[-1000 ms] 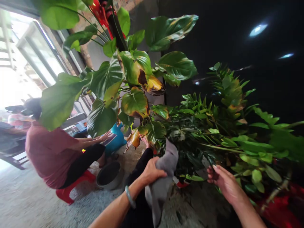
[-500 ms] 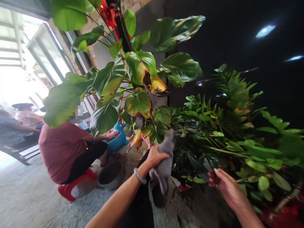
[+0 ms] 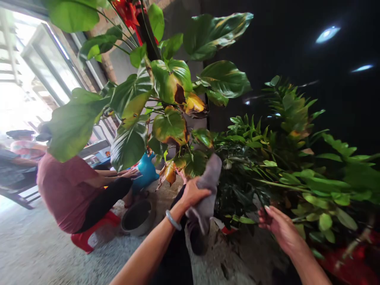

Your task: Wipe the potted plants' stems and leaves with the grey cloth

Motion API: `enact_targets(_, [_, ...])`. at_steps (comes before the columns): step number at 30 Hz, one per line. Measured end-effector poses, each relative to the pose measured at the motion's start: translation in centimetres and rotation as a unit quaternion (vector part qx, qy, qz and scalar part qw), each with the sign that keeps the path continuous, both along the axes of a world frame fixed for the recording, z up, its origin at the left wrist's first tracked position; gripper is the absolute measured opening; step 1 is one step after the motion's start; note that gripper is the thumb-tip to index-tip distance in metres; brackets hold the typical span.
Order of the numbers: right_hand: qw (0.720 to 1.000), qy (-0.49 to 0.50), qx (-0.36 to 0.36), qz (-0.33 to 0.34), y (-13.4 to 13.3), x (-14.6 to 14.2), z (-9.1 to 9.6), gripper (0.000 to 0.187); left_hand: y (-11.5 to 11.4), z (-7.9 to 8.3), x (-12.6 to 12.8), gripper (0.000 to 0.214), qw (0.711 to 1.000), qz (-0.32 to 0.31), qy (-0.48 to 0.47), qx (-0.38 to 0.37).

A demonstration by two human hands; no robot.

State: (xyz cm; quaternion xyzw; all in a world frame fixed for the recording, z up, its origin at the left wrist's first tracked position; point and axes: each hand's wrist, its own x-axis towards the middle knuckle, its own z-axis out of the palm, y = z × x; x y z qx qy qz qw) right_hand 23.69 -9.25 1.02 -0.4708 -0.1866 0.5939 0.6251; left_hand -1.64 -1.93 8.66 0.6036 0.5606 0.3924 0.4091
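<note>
One grey cloth (image 3: 213,174) at centre, clasped in left hand (image 3: 192,194), pale bracelet (image 3: 173,220) on that wrist. Right hand (image 3: 273,221) just right, thumb and fingers curled beside dark leaf (image 3: 262,198); cannot tell whether leaf is pinched. Low green foliage (image 3: 314,184) spreads right. Big-leaved plant (image 3: 172,123) stands far side, several leaves browned at edges. Left: grey basin (image 3: 145,228) on floor (image 3: 44,245), then person (image 3: 67,190) in reddish shirt on red stool (image 3: 97,227), hand near blue object (image 3: 147,170).
</note>
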Motion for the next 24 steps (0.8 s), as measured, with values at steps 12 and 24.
enact_targets(12, [1.000,-0.003,0.019,-0.009,-0.3,0.5,-0.3,0.030,-2.9,4.6,-1.2,0.037,0.986,-0.030,-0.162,0.011])
enact_targets(24, [0.999,0.005,0.028,-0.025,-0.5,0.6,-0.3,0.035,-3.4,4.9,3.7,0.038,0.979,-0.202,-0.015,0.034])
